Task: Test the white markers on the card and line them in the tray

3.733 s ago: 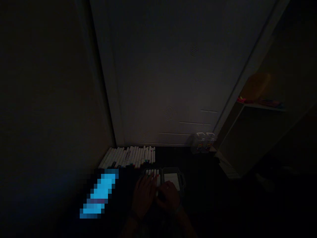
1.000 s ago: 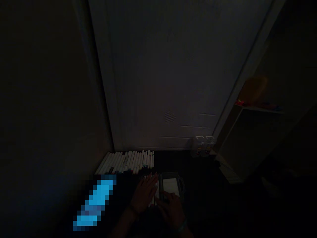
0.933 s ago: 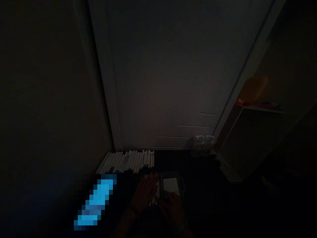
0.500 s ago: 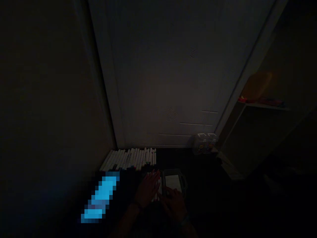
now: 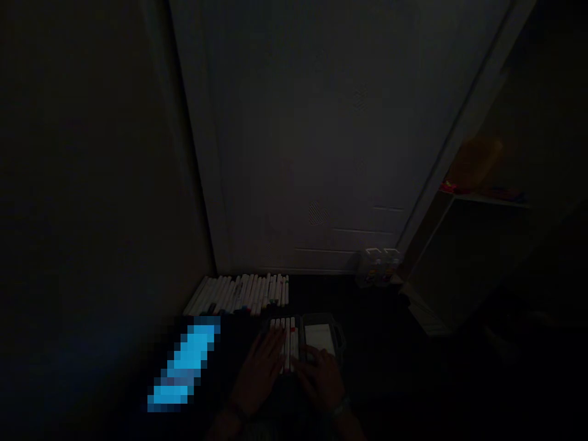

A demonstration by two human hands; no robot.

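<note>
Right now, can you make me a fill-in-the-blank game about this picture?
1. The glowing patch is ____.
2. In the open case, the pens are mostly ____ in colour.
3. The hand nearer the white square is the ____ one.
4. At the back, the clear containers number ____.

Missing words: blue; white; right; two.

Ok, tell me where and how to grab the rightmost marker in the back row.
Pinch the rightmost marker across the middle of its slim length, probably from above and the right: neighbouring markers crowd its left, but none flank its right.
</note>
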